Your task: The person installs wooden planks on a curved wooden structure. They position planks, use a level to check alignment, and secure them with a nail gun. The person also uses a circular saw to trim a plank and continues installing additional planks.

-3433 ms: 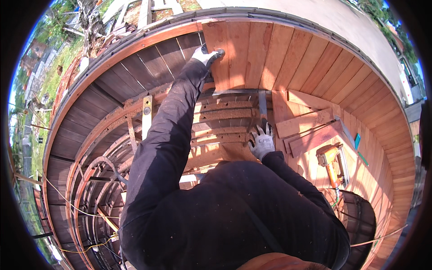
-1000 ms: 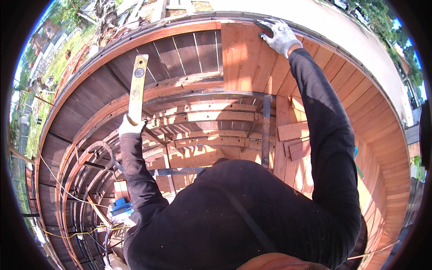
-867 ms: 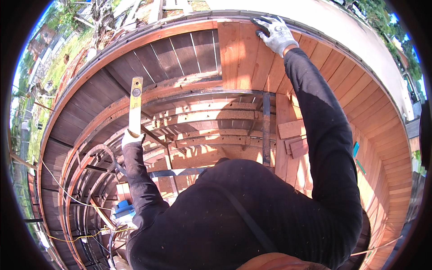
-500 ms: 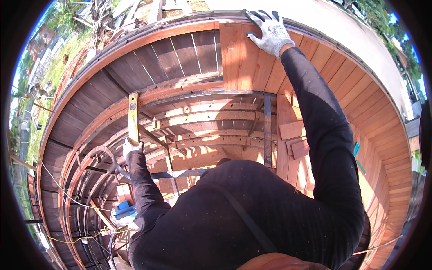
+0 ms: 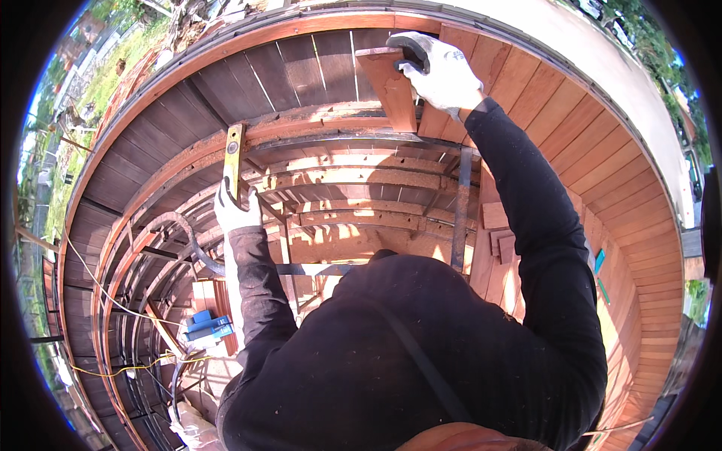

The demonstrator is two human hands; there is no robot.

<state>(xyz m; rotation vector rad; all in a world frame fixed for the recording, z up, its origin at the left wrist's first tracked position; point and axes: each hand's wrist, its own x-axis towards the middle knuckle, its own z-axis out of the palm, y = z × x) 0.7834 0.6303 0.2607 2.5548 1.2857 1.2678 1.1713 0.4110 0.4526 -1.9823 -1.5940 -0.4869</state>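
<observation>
Holding a loose red-brown board (image 5: 392, 94), the right hand (image 5: 442, 71) has its fingers bent round the board's right edge, near the far end. Both hands wear pale gloves (image 5: 457, 81), and the right one has dark fingers. The loose board is tilted, and its near end is by a dark metal rail (image 5: 353, 139). Just right of the loose board is a row of red-brown boards (image 5: 553, 113), set side by side in a big curve. To the left of it are dark boards (image 5: 297, 75) with bright gaps between some of them.

The left hand (image 5: 238, 212) is well to the left of the loose board and nearer the body (image 5: 406, 338). It is on a yellow level (image 5: 234, 150), with fingers on one side and the thumb on the other; I cannot tell how tightly it holds. Nearer the body than the loose board, and to its right, are short bits of wood (image 5: 496, 216). A blue thing (image 5: 207, 325), too small to name, sits far left of the loose board, near the left sleeve (image 5: 259, 274).
</observation>
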